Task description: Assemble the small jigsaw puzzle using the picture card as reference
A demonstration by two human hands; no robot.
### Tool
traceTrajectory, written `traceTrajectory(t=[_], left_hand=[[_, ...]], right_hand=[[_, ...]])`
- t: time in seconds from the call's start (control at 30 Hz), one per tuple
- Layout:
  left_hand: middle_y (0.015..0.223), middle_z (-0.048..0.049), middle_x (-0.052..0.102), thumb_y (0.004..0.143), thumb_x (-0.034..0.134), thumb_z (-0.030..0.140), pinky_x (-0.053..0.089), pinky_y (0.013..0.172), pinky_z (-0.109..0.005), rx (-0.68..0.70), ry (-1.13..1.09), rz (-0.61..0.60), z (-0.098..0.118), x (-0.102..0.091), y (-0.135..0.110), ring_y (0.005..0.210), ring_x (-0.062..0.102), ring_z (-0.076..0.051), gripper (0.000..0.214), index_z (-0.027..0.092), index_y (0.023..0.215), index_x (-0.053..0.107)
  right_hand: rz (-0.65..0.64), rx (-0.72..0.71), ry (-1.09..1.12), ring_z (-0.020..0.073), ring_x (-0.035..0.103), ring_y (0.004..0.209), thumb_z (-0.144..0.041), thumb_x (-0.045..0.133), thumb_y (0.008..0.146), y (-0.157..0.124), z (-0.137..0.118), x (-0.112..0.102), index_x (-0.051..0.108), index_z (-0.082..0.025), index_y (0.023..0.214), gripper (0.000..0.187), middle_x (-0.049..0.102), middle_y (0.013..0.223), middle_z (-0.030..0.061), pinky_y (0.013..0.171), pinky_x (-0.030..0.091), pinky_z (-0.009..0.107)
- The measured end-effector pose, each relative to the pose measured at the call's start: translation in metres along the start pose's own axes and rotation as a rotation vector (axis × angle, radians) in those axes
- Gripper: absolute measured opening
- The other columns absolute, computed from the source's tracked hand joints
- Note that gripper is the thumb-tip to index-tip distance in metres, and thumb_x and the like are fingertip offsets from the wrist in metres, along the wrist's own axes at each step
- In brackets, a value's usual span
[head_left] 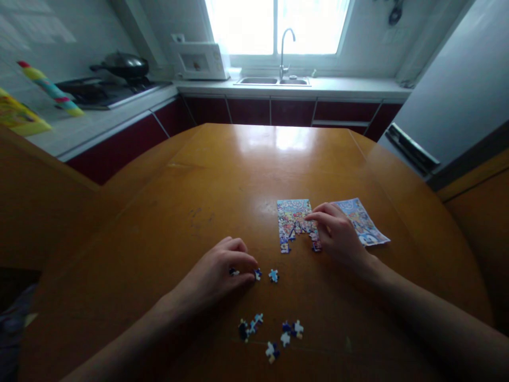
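A partly assembled jigsaw puzzle [288,212] lies on the wooden table, with a gap along its lower edge. My right hand [338,233] rests at its right side, the bent index finger reaching over the joined pieces and nothing visible in its grasp. A printed picture sheet [360,223] sits partly behind that hand. To the left, my left hand [225,265] has thumb and index finger closed at a small puzzle piece [258,274]. Beside it lies a loose light-blue piece [273,275]. Another piece [234,271] shows partly under the left fingers.
Several loose pieces lie nearer me in a left cluster [250,326] and a right cluster [292,330]. Beyond the table [238,170] are a counter with a sink [258,80], a microwave [201,61] and a stove with a pan [125,64]. A fridge [449,95] stands right.
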State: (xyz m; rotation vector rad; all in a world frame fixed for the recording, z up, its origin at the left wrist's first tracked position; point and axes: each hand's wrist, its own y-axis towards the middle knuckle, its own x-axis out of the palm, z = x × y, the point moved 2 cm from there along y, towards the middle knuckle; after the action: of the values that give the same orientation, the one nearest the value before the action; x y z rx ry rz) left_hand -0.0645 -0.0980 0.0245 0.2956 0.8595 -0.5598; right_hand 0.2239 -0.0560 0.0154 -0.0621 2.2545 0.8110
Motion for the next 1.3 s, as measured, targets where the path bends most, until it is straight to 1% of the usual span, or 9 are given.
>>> traceTrajectory(t=[0.13,0.33,0.53,0.73,0.9,0.97,1.13,1.3], left_hand=[[0.091,-0.0035,0.064,0.08,0.077,0.026,0.051,0.073,-0.03,0.016,-0.005,-0.012,0.001,0.001,0.0,0.087,0.059,-0.019,0.014,0.026,0.093,0.076],[0.093,-0.0037,0.063,0.082,0.074,0.026,0.052,0.075,-0.032,0.049,-0.016,-0.001,-0.001,0.004,-0.001,0.088,0.058,-0.019,0.008,0.026,0.091,0.075],[0.091,-0.0034,0.062,0.084,0.072,0.024,0.051,0.074,-0.03,0.033,0.004,-0.005,0.0,0.005,0.0,0.087,0.058,-0.019,0.003,0.025,0.084,0.074],[0.093,-0.0036,0.062,0.085,0.069,0.019,0.051,0.076,-0.03,0.058,-0.016,-0.009,0.001,0.008,0.0,0.089,0.058,-0.018,0.008,0.022,0.078,0.071],[0.097,-0.0041,0.062,0.085,0.069,0.019,0.052,0.078,-0.031,0.054,-0.053,0.007,-0.003,0.008,-0.001,0.09,0.058,-0.019,0.004,0.023,0.085,0.072],[0.098,-0.0044,0.062,0.085,0.068,0.021,0.052,0.079,-0.032,0.037,-0.054,-0.005,-0.004,0.008,0.0,0.092,0.057,-0.019,0.005,0.023,0.085,0.072],[0.101,-0.0044,0.061,0.086,0.065,0.019,0.049,0.086,-0.034,-0.056,-0.054,-0.072,-0.004,0.01,0.001,0.096,0.056,-0.02,0.007,0.022,0.085,0.071],[0.103,-0.0041,0.06,0.086,0.066,0.019,0.048,0.087,-0.034,-0.053,-0.065,-0.086,-0.002,0.009,0.0,0.099,0.054,-0.021,0.005,0.022,0.087,0.07]], right_hand=[[0.029,0.023,0.007,0.0235,0.058,0.089,-0.009,0.052,0.086,0.0,-0.002,-0.007,0.072,-0.023,0.09,0.025,0.064,0.089,0.0073,0.078,0.048,0.039],[0.03,0.035,0.019,0.0231,0.059,0.089,-0.01,0.054,0.087,0.0,-0.004,-0.01,0.072,-0.022,0.09,0.022,0.065,0.089,0.0072,0.078,0.048,0.039],[0.018,0.036,0.017,0.0227,0.059,0.089,-0.01,0.054,0.087,-0.001,-0.002,-0.008,0.071,-0.022,0.089,0.021,0.065,0.09,0.0072,0.077,0.049,0.038],[0.049,0.063,0.016,0.0226,0.06,0.087,-0.01,0.054,0.086,0.001,-0.002,-0.01,0.071,-0.021,0.087,0.021,0.066,0.087,0.0068,0.077,0.048,0.038],[0.069,0.078,0.015,0.0228,0.06,0.087,-0.009,0.053,0.085,0.003,0.0,-0.013,0.072,-0.022,0.085,0.022,0.067,0.086,0.0071,0.078,0.049,0.038],[0.069,0.076,0.014,0.0226,0.06,0.086,-0.009,0.053,0.085,0.002,0.001,-0.012,0.072,-0.021,0.085,0.022,0.067,0.086,0.0068,0.077,0.048,0.038],[0.063,0.076,0.018,0.0215,0.06,0.086,-0.007,0.054,0.085,0.002,0.001,-0.011,0.071,-0.019,0.085,0.021,0.066,0.086,0.0065,0.077,0.048,0.037],[0.046,0.074,0.022,0.0212,0.059,0.086,-0.007,0.055,0.085,0.002,0.001,-0.009,0.071,-0.019,0.084,0.02,0.066,0.086,0.0061,0.077,0.048,0.036]])
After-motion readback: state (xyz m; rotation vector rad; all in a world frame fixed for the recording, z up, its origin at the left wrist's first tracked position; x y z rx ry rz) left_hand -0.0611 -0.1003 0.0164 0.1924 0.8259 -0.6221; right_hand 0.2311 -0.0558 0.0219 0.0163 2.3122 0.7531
